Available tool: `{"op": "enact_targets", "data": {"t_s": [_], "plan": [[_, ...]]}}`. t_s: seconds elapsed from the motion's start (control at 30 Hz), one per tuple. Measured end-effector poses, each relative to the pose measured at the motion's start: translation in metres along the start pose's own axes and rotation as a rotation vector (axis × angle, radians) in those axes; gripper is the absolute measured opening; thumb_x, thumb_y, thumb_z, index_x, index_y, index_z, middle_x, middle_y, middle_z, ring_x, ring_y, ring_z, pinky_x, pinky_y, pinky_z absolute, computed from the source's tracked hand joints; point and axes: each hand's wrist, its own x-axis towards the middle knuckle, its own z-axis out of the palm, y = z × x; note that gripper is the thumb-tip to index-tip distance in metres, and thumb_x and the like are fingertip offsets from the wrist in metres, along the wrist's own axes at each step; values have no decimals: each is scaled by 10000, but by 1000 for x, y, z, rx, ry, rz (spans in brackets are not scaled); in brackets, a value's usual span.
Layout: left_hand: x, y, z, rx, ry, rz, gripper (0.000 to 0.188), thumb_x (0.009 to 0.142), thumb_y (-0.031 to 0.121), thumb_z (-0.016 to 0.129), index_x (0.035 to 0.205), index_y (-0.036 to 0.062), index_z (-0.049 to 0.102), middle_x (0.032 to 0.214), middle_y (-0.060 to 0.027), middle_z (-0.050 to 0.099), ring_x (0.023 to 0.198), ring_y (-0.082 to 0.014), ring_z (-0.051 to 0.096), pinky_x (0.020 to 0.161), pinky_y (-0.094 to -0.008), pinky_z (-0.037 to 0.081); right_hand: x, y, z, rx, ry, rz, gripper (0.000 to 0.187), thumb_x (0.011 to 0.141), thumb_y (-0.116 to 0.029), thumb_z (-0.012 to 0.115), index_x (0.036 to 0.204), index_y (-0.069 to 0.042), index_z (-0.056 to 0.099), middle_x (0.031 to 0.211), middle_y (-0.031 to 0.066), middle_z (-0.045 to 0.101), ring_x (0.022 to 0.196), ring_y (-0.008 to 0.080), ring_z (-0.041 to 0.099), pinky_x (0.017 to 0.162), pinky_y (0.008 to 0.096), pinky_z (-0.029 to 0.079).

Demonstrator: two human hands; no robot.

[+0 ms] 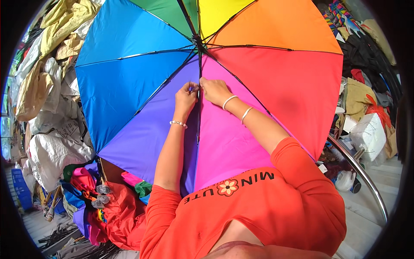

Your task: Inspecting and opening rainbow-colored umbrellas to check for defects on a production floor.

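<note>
An open rainbow umbrella (pixel 267 86) fills the middle of the view, its inner side with the black ribs facing me. One black rib (pixel 199 123) runs toward me along the seam between the purple and pink panels. My left hand (pixel 187 97) is closed in a pinch on the purple side of this rib; anything tiny between its fingertips is too small to make out. Just across the rib, my right hand (pixel 215 91) pinches it from the pink side, fingertips close to the left ones. The dark hub (pixel 197 39) where the ribs meet lies beyond both hands.
White and tan cloth or sacks (pixel 60 149) are heaped at the left. Colourful folded umbrella fabric (pixel 125 211) lies beside my left arm. At the right are a curved metal tube (pixel 362 172), a white wrapped bundle (pixel 368 136) and dark piled material (pixel 366 56).
</note>
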Motion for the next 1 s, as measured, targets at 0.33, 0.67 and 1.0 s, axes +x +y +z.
{"op": "enact_targets", "data": {"t_s": [0.33,0.67,1.0], "plan": [[-6,11,-13,-160,77,-299,144,867,238,522,835,119,595,578,-8,554,481,-122,560,344,-226,315,-4,24,-21,101,23,-12,165,769,-71,486,932,-84,473,799,110,630,700,327,604,628,411,449],[-9,21,-15,-156,72,-296,151,864,157,516,820,36,594,557,-42,552,450,-132,514,451,-225,423,-8,18,-28,87,-42,14,174,760,-65,498,931,-87,478,722,74,603,656,280,587,610,369,443],[-5,5,-8,-131,23,-191,150,851,179,549,804,50,610,570,-29,554,461,-119,515,426,-224,378,-9,19,-24,95,-24,-12,201,737,-53,498,933,-91,481,678,51,582,614,269,567,581,367,435]]}}
